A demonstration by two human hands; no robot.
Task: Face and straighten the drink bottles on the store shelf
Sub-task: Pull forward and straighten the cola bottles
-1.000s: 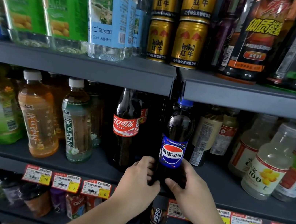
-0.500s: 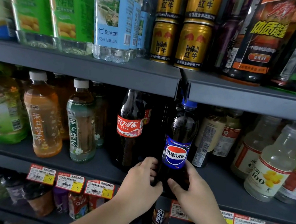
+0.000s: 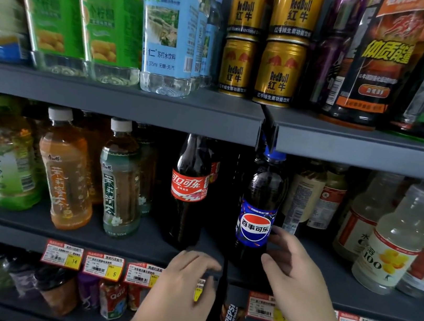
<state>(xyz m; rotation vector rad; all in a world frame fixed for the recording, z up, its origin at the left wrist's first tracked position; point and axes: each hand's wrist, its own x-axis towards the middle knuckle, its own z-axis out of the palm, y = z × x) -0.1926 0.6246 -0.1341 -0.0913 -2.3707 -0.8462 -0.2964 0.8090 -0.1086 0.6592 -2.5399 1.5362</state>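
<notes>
The Pepsi bottle [image 3: 257, 216] is seen upright near the front of the middle shelf [image 3: 110, 244], its label turned outward, just right of the vertical divider and well clear of the Coca-Cola bottle [image 3: 188, 192] to its left. The right hand [image 3: 296, 272] is held against the bottle's lower right side with fingers spread and relaxed; whether the thumb is actually pressed to the plastic cannot be told. The left hand [image 3: 187, 280] is kept apart from the bottle, fingers loosely bent over the shelf's front lip, nothing gripped.

A tip forward is judged the main risk: the bottle is tall, narrow at the base and set close to the edge, so a sideways nudge from the right hand could send it over the lip. Its blue cap sits just beneath the shelf above, so little room is left for lifting. A dark brown-labelled bottle [image 3: 298, 198] stands close behind on the right and could be knocked by a push inward. Open shelf floor is left between the two cola bottles for small sliding corrections
</notes>
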